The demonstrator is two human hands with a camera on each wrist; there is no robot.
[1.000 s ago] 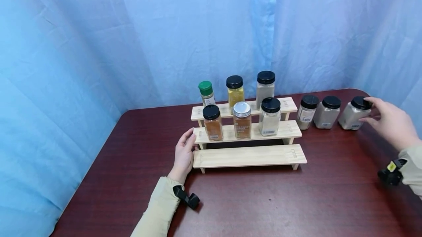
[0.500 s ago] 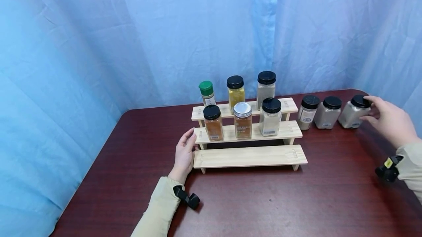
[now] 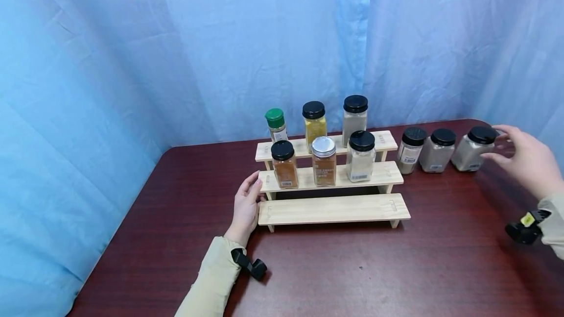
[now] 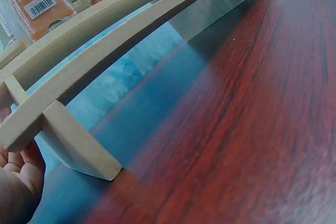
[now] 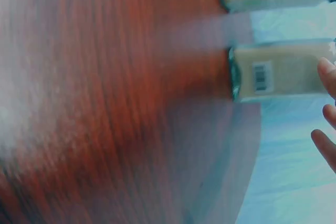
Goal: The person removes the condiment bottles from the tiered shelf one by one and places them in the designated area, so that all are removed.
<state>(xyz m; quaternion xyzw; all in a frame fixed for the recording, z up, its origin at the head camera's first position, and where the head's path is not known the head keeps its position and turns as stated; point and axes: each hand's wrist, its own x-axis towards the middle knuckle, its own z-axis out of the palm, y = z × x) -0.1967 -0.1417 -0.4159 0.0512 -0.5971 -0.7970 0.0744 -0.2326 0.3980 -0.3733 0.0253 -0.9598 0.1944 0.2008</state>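
Note:
My left hand (image 3: 245, 207) holds the left end of the tiered wooden display rack (image 3: 335, 210), thumb at the middle step. In the left wrist view part of that hand (image 4: 23, 182) shows below the rack's end. My right hand (image 3: 526, 162), thumb and fingers spread, is at the right side of a square spice jar (image 3: 470, 154) with a black lid. In the right wrist view a fingertip overlaps this jar (image 5: 283, 72); the other fingers stand apart. To its left stand a similar jar (image 3: 436, 158) and a black-lidded jar with a white label (image 3: 410, 155).
On the middle step stand an orange jar (image 3: 287, 172), a silver-lidded jar (image 3: 324, 170) and a pale jar (image 3: 360, 165). The top step bears a green-capped bottle (image 3: 275, 120), a yellow jar (image 3: 315, 128) and a grey jar (image 3: 354, 121). Blue curtains (image 3: 246, 52) surround the dark red table (image 3: 343, 273).
My right hand has loosened from the rightmost jar's lid: its fingers have spread and drawn slightly to the right. My left hand and the rack keep their places.

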